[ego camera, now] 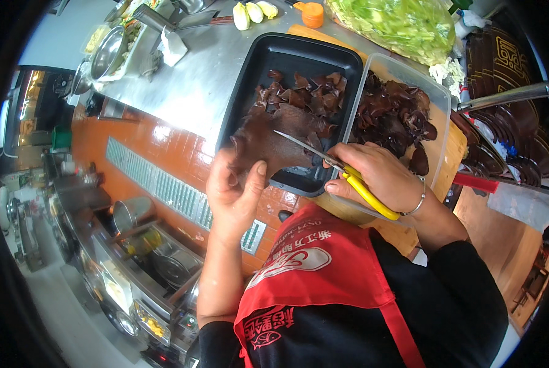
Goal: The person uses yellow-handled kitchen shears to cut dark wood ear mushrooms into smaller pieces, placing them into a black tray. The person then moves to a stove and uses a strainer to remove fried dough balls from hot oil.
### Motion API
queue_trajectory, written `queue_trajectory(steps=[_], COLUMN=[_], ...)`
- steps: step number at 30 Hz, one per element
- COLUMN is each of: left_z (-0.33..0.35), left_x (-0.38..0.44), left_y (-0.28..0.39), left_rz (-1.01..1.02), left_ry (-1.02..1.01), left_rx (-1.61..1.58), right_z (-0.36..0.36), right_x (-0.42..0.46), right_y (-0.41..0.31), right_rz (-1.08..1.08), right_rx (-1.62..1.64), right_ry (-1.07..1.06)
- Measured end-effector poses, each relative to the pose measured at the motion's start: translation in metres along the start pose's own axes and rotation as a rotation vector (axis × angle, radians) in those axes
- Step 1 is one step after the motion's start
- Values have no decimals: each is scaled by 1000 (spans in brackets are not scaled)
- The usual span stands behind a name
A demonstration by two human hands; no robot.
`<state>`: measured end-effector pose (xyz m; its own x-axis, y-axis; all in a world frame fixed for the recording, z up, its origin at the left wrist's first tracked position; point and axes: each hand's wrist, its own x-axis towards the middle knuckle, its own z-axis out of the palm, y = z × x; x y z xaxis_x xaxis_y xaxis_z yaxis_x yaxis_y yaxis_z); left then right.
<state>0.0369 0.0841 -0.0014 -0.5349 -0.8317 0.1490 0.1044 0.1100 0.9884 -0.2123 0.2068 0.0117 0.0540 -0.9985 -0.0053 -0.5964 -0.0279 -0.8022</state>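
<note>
Between thumb and fingers, my left hand point(237, 188) grips a large brown wood ear mushroom point(274, 138), held over the near part of a black rectangular tray point(261, 57). My right hand point(375, 175) holds yellow-handled scissors point(368, 195); their metal blade lies over the mushroom, and whether the blades are apart is unclear. Smaller mushroom pieces point(318, 94) lie in the tray. To its right, a clear plastic container point(442, 119) holds more dark wood ear point(389, 110). A wooden board point(454, 142) shows beneath the container.
A bag of cut green vegetables point(394, 27) lies at the back right, with an orange cup point(312, 14) beside it. Pale pointed vegetables point(255, 13) and a white box point(172, 46) stand on the steel counter point(187, 92). Stacked brown items point(509, 92) are at right.
</note>
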Motion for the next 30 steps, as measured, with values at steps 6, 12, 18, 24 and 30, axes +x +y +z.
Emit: queue_trajectory(steps=[6,12,18,24,30], left_z=[1,0,3,7,9], left_x=[-1,1,-6,0,1], left_y=[0,-8,-10,-9,-8], left_rz=[-55,-215,-238,-351,-371], left_ry=[25,115,58,-1,47], left_rx=[-47,-368,-516,-548,-517], right_z=[6,13,15,15,22], right_x=[-4,-5,-3,-1,-9], right_y=[2,1,4,2,9], right_rz=[85,78,17,-35,13], right_rx=[8,6,87,216,147], right_ry=[53,93,73,97,118])
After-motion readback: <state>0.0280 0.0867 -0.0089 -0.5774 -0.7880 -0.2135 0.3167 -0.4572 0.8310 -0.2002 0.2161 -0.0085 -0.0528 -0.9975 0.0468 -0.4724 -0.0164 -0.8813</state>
